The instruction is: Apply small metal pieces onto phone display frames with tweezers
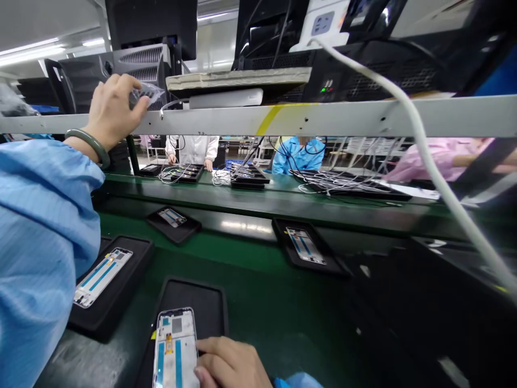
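My left hand (pixel 111 105), with a green bangle (pixel 88 146) on the wrist, is raised at the grey metal shelf rail and pinches a small clear plastic packet (pixel 146 94). At the bottom of the view, my right hand (pixel 230 365) grips the right edge of a white-backed phone mid-frame (pixel 175 350) with blue strips. That frame lies in a black tray (pixel 194 296) and its lower end is cut off. Another phone frame (pixel 103 277) rests in a black tray (pixel 111 312) beside my blue sleeve (pixel 40 242).
Trays with phone frames (pixel 305 246) sit on a green conveyor belt (pixel 258 264). A white cable (pixel 428 156) crosses the right side. Electronic equipment (pixel 363 75) stands on the shelf above. Across the line, co-workers in white (pixel 193 150) and blue (pixel 299 156) work at trays with tangled wires (pixel 335 183).
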A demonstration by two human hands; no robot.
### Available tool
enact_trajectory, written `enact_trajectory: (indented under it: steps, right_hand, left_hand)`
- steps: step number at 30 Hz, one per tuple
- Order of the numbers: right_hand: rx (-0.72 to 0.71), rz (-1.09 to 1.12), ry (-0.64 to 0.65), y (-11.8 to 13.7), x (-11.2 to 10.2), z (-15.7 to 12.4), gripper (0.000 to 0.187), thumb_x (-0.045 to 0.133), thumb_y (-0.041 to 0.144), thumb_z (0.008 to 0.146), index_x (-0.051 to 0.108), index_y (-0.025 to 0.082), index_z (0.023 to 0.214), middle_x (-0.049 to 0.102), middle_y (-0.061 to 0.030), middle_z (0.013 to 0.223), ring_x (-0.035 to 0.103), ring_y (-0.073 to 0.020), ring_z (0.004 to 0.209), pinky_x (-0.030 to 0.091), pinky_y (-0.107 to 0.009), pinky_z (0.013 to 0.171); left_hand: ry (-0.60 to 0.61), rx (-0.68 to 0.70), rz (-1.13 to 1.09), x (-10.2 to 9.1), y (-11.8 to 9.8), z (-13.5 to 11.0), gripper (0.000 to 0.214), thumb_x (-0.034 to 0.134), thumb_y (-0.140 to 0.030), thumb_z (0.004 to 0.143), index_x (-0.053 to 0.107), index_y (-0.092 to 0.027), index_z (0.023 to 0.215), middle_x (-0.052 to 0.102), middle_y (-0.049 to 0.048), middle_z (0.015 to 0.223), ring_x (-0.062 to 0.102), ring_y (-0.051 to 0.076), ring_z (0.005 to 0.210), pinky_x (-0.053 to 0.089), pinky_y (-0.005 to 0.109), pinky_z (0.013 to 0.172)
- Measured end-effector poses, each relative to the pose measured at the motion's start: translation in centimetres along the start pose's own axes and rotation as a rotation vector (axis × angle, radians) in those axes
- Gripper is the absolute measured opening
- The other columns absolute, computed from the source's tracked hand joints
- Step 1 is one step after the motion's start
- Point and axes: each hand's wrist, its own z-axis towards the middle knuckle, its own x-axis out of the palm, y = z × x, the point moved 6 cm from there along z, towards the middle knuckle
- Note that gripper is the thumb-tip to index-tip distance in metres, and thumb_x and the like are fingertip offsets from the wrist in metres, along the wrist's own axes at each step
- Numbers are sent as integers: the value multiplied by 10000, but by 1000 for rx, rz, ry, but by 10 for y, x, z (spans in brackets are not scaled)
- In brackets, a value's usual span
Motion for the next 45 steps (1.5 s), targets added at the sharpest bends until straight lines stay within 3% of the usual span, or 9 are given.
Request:
enact_trajectory:
  steps: [3, 7, 12, 16, 26, 30, 35, 41, 45]
  right_hand:
    - [-56, 44, 85, -5, -18, 48, 217, 499, 302, 991, 677, 185, 947, 763, -87, 952, 748, -172, 831, 598, -249, 702]
    - [-238, -54, -75, -14, -39, 167, 181, 515, 235, 987, 674, 180, 919, 734, -97, 1007, 718, -173, 935, 581, -254, 787]
    - [-226, -406, -60, -23, -7, 348, 225, 496, 152, 969, 640, 165, 1142, 551, -112, 1369, 644, -231, 1089, 554, -358, 833]
    - [-153, -606, 66, -30, 28, 431, 270, 455, 146, 987, 640, 140, 1183, 553, -115, 1324, 647, -248, 1059, 528, -397, 863]
    - [-230, -852, 200, -32, 36, 443, 340, 316, 75, 1004, 599, 98, 1191, 546, -134, 1376, 612, -237, 1163, 519, -342, 849]
    - [-298, -844, 228, -32, 31, 445, 204, 435, 175, 1029, 612, 106, 1103, 568, -102, 1361, 601, -170, 1134, 504, -261, 852]
    - [-388, -802, 223, -38, 14, 439, 294, 547, 409, 991, 650, 139, 936, 545, -66, 1407, 621, -134, 1053, 516, -248, 839]
    - [-466, -755, 129, -32, -15, 413, 137, 549, 279, 984, 647, 201, 928, 636, -24, 1284, 662, -180, 1024, 556, -316, 824]
    - [-457, -728, 99, -27, -34, 394, 180, 508, 282, 998, 639, 196, 910, 680, -27, 1184, 667, -190, 1023, 556, -334, 834]
  left_hand:
    - [-19, -8, -45, -6, 7, -2, 560, 446, -660, 899, 529, -199, 1204, 624, 59, 1198, 538, 203, 1082, 405, 463, 1002]
    - [-44, 54, -128, -3, 11, -13, 450, 508, -551, 903, 529, -179, 1156, 633, 46, 1148, 551, 180, 1049, 456, 425, 979]
    - [-105, 117, -213, 3, 26, -25, 352, 584, -388, 875, 534, -193, 1163, 637, 84, 1169, 590, 224, 1097, 486, 415, 986]
    - [-124, 157, -262, 5, 43, -28, 329, 577, -257, 857, 524, -193, 1175, 639, 97, 1201, 601, 245, 1140, 481, 410, 1017]
    - [-130, 197, -303, 11, 42, -30, 389, 598, -232, 830, 515, -207, 1209, 627, 85, 1237, 594, 276, 1179, 464, 444, 1023]
    - [-107, 170, -299, 18, 46, -32, 374, 555, -334, 889, 524, -213, 1241, 634, 87, 1260, 596, 270, 1187, 443, 426, 1026]
    - [-64, 126, -294, 25, 50, -32, 326, 417, -366, 945, 541, -234, 1215, 651, 53, 1251, 586, 230, 1181, 405, 417, 1041]
    - [-8, 114, -292, 33, 42, -28, 397, 302, -435, 969, 526, -236, 1231, 657, 33, 1223, 567, 187, 1148, 379, 400, 1037]
    - [15, 112, -283, 35, 42, -28, 445, 249, -461, 975, 536, -242, 1235, 664, 30, 1186, 560, 183, 1130, 375, 412, 1029]
